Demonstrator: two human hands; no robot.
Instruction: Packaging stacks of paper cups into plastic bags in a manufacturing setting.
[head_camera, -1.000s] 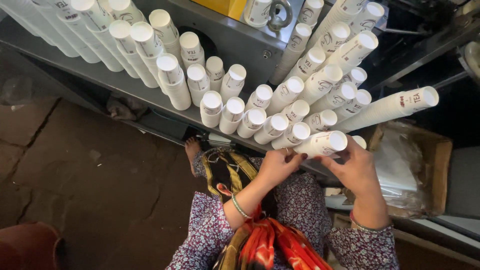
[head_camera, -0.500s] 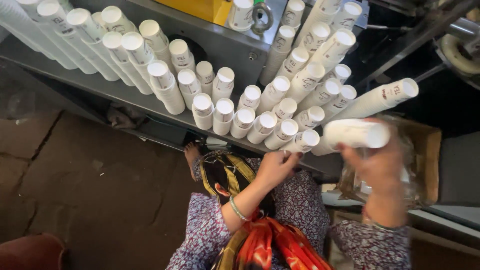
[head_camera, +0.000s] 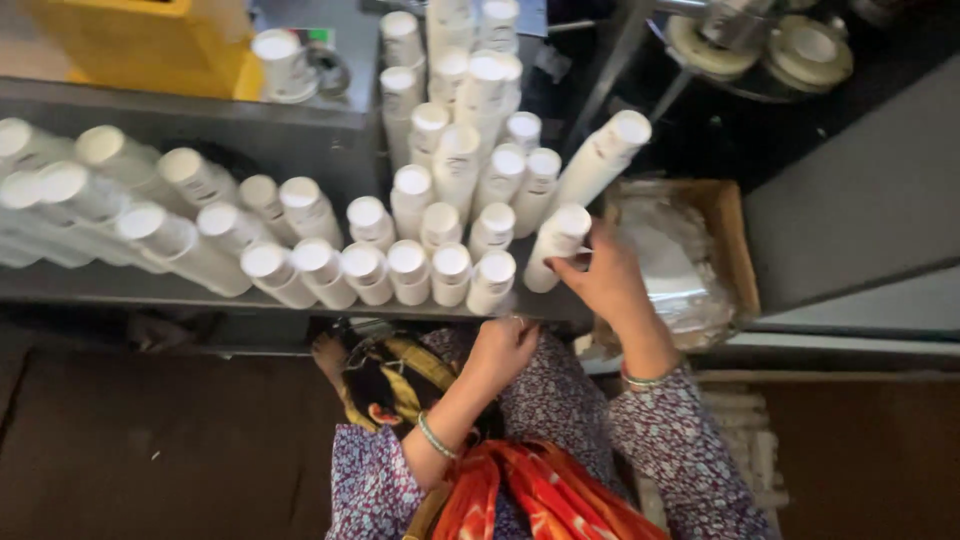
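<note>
- Seen from above, looking down at two bare hands before a grey metal shelf (head_camera: 130, 290) crowded with stacks of white paper cups (head_camera: 300, 250)
- Right hand (head_camera: 605, 280) raised, fingers closed round the lower end of one cup stack (head_camera: 558, 245), which leans among the others at the right end of the rows
- Left hand (head_camera: 503, 345) lower, loosely curled at the shelf's front edge just under the nearest cups; whether anything is pinched in it, impossible to tell
- Many stacks already lined up in leaning rows, judged to be most of the arranging done; held stack not yet let go
- Cardboard box (head_camera: 728, 240) with clear plastic lining just right of the right hand, contents unclear
- Yellow bin (head_camera: 140, 45) at top left behind the shelf
- Patterned sleeves, thin bangles on both wrists, orange-red scarf (head_camera: 520, 495) at the bottom edge
</note>
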